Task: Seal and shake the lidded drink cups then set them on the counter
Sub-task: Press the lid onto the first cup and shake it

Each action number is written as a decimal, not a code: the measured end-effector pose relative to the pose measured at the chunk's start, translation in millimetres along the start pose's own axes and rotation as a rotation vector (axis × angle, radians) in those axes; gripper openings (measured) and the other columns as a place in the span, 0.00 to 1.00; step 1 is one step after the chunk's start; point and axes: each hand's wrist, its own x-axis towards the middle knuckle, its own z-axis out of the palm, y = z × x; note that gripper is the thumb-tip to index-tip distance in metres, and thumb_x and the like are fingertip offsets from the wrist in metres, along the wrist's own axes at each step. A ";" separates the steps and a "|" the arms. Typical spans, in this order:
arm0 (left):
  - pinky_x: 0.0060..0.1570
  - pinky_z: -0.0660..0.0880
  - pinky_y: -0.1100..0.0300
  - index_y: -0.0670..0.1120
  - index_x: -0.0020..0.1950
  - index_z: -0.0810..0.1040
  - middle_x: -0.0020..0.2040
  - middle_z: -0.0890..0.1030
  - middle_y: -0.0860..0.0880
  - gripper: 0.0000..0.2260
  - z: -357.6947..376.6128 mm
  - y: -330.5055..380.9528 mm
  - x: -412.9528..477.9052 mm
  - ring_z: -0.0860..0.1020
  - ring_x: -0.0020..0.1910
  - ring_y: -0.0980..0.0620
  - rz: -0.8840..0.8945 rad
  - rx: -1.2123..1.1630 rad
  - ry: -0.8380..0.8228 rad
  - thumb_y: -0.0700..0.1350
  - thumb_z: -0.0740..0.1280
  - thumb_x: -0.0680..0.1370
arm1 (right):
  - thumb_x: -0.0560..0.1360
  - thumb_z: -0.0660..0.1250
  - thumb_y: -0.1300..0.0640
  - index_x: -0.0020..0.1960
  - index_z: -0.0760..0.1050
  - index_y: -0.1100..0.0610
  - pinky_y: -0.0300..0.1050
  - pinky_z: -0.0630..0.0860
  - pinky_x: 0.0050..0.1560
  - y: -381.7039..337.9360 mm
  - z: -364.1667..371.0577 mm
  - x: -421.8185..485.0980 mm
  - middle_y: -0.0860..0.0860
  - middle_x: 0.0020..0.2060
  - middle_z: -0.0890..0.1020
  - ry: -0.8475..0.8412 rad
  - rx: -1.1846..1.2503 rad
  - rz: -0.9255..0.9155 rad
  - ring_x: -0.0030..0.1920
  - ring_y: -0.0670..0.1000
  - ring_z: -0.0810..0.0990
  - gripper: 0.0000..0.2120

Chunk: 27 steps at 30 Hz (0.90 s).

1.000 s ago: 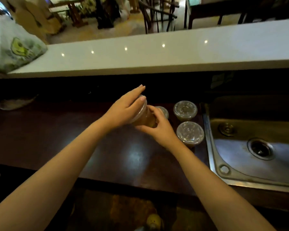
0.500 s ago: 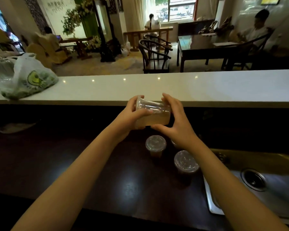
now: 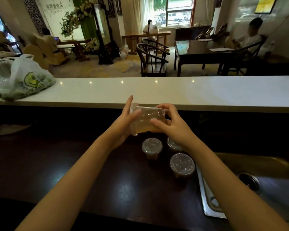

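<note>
Below our left hand (image 3: 123,119) and right hand (image 3: 172,124) we see a dark, glossy tabletop (image 3: 98,180). Three lidded cups stand on it close together: the left cup (image 3: 152,147) under the gap between the hands, the far cup (image 3: 173,145) partly behind the right wrist, and the near cup (image 3: 182,165) closest to us. A sink (image 3: 205,197) sits right of them. Beyond the hands, a white ledge (image 3: 173,92) carries a bag (image 3: 23,80) far left.

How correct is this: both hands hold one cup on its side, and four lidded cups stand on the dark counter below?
Wrong in one point: three lidded cups stand on the dark counter, not four, as the head view shows. The left hand and right hand do hold one cup on its side.
</note>
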 end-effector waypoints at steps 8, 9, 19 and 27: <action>0.42 0.78 0.56 0.57 0.65 0.66 0.62 0.71 0.45 0.28 3.8 3.5 1.3 0.76 0.55 0.45 -0.035 0.116 0.066 0.48 0.68 0.66 | 0.71 0.71 0.57 0.66 0.62 0.46 0.49 0.78 0.58 8.9 -6.9 -5.3 0.46 0.64 0.69 -0.100 0.075 -0.062 0.60 0.49 0.76 0.28; 0.42 0.79 0.58 0.59 0.64 0.64 0.62 0.70 0.46 0.29 5.2 3.7 -0.1 0.76 0.55 0.46 0.055 0.284 0.096 0.48 0.68 0.66 | 0.71 0.68 0.49 0.67 0.62 0.47 0.49 0.77 0.58 9.6 -6.9 -5.3 0.48 0.65 0.70 -0.074 0.152 0.008 0.60 0.50 0.77 0.27; 0.65 0.69 0.60 0.63 0.73 0.48 0.74 0.54 0.58 0.41 -2.1 10.8 -1.1 0.58 0.72 0.57 0.334 0.585 -0.035 0.52 0.71 0.69 | 0.77 0.62 0.52 0.63 0.68 0.58 0.49 0.81 0.47 8.9 6.5 3.1 0.58 0.57 0.77 0.009 0.463 0.144 0.52 0.54 0.82 0.18; 0.45 0.79 0.54 0.58 0.71 0.60 0.64 0.71 0.47 0.33 -3.1 18.6 12.9 0.77 0.58 0.47 -0.100 0.052 -0.061 0.48 0.69 0.68 | 0.71 0.69 0.65 0.63 0.65 0.50 0.50 0.77 0.58 10.3 -2.3 2.9 0.55 0.59 0.75 -0.024 0.257 -0.033 0.58 0.56 0.77 0.26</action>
